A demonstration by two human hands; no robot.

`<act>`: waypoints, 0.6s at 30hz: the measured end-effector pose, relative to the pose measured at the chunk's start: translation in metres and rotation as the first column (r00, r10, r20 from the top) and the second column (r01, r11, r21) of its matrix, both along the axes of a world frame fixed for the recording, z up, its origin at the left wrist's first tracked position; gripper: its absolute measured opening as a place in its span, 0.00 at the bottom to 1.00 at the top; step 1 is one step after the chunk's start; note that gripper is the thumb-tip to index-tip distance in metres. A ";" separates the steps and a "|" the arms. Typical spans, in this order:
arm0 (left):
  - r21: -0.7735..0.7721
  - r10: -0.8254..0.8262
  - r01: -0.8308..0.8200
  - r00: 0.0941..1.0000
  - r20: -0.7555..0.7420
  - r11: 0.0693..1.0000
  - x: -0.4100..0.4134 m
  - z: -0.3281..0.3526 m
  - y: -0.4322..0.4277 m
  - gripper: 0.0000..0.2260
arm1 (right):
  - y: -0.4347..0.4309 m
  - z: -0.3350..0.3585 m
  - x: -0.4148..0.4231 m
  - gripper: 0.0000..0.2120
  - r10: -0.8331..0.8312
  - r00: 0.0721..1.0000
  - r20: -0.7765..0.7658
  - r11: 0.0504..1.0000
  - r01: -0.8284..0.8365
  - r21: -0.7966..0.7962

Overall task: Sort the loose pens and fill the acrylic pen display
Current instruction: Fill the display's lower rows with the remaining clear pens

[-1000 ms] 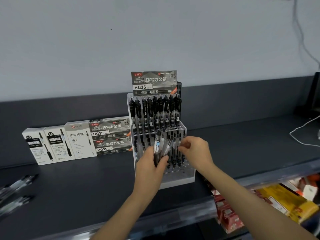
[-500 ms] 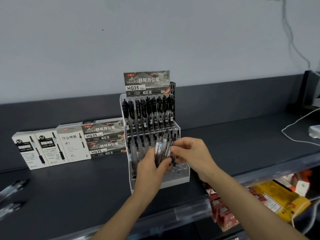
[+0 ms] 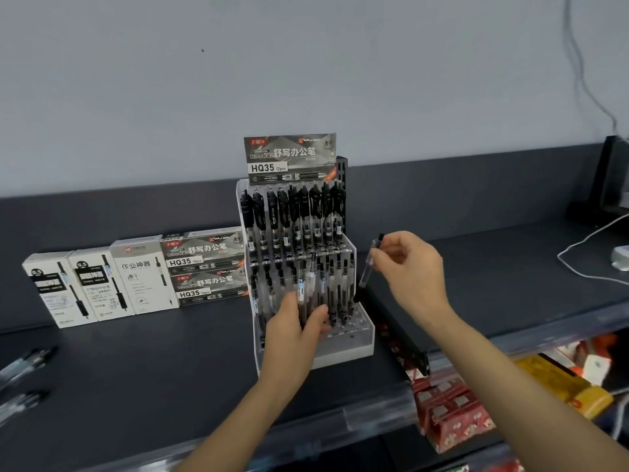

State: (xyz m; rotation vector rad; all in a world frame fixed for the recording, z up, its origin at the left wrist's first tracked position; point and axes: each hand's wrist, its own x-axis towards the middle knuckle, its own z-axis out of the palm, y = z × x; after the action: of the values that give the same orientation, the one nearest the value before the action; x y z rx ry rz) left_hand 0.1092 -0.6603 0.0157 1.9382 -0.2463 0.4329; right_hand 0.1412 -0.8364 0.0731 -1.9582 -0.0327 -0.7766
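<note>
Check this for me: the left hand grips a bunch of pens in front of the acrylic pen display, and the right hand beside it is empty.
Not empty. The head view shows the right hand pinching a single clear-barrelled pen, tilted, beside the acrylic pen display. The rest holds: the left hand grips a bunch of pens in front of it.

Dark shelf (image 3: 170, 362) bears acrylic display (image 3: 343, 352); pen boxes (image 3: 136, 277) (upright, left); loose pens (image 3: 23, 366).
</note>
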 end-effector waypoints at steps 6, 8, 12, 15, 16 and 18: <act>0.025 0.004 -0.004 1.000 0.000 1.000 -0.002 0.000 0.004 0.10 | 0.008 -0.011 0.010 0.05 -0.026 0.997 -0.068 0.977 0.011 -0.215; 0.034 0.010 -0.010 1.000 0.007 0.999 -0.003 0.001 0.004 0.11 | 0.009 -0.017 0.015 0.06 -0.023 0.991 -0.132 0.969 -0.010 -0.246; 0.021 -0.008 0.008 1.000 0.007 1.000 -0.007 0.004 0.003 0.13 | 0.014 -0.025 0.020 0.06 -0.015 0.986 -0.167 0.972 -0.025 -0.235; 0.013 -0.007 0.007 1.000 -0.001 1.000 -0.009 0.003 0.005 0.13 | 0.014 -0.026 0.015 0.08 -0.039 0.987 -0.155 0.967 -0.002 -0.253; 0.021 -0.004 0.004 1.000 0.004 1.000 -0.009 0.002 0.006 0.12 | 0.014 -0.026 0.010 0.09 -0.055 0.991 -0.123 0.967 0.022 -0.252; 0.045 0.001 -0.002 1.000 0.021 0.999 -0.011 0.001 0.009 0.12 | 0.019 -0.025 -0.006 0.09 -0.048 0.998 -0.034 0.976 0.040 -0.214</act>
State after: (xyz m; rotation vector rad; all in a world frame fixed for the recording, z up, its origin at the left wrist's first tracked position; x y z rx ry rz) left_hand 0.0979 -0.6517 0.0168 1.9792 -0.2704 0.4516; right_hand 0.1354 -0.8170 0.0481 -2.1830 -0.0515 -0.7905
